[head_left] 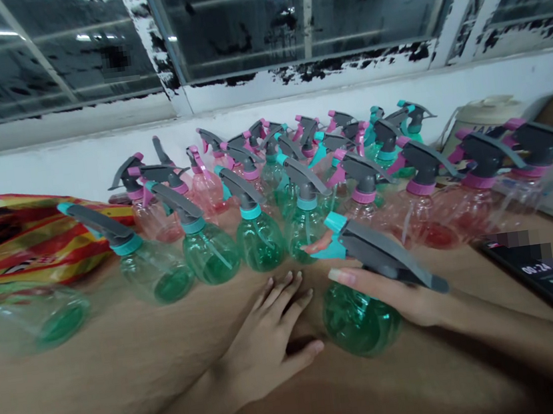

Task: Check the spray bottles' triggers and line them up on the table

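Observation:
My right hand point(387, 287) is wrapped round the neck of a green spray bottle point(361, 324), just under its grey and turquoise trigger head. The bottle is near the table's front, tilted a little; I cannot tell whether its base touches the table. My left hand point(267, 342) lies flat on the wooden table with fingers apart, left of that bottle and holding nothing. Just beyond my hands stands a row of clear green spray bottles point(261, 242). Pink spray bottles point(421, 216) continue the row to the right, and more of both colours crowd behind.
On the left another green spray bottle point(28, 315) stands near a red and yellow plastic bag point(59, 240). A phone with a running timer point(541, 275) lies at the right. Behind it are a pale lidded container point(489, 110) and a white wall point(74, 164) under dark windows.

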The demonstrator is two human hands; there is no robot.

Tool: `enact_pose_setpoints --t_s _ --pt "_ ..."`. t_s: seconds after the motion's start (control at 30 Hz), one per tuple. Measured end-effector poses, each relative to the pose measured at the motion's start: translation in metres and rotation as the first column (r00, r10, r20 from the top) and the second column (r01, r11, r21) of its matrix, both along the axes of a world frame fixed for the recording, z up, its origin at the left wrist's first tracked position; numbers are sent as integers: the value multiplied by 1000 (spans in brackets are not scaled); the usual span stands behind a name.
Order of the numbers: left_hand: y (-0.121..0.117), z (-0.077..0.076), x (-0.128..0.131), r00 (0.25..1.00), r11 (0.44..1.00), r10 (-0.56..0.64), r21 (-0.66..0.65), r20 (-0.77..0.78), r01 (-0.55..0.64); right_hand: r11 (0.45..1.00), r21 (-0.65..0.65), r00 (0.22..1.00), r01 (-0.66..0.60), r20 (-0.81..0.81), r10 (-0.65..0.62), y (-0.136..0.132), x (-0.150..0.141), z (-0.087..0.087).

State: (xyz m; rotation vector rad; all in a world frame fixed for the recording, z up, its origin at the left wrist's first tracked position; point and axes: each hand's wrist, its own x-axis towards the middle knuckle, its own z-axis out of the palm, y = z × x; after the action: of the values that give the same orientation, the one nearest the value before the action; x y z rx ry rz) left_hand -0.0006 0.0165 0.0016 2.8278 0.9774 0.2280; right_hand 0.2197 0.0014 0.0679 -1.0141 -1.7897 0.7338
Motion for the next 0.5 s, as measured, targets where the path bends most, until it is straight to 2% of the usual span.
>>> enact_pose_setpoints --t_s 0.13,0.5 --pt "0 -1 0 1000 1000 -5 11 -3 5 1000 2 999 27 34 -27 -1 1 -4" --pt "1 -2 -1 998 996 -13 89 -67 19 999 -4 999 34 -29 -34 0 0 -11"
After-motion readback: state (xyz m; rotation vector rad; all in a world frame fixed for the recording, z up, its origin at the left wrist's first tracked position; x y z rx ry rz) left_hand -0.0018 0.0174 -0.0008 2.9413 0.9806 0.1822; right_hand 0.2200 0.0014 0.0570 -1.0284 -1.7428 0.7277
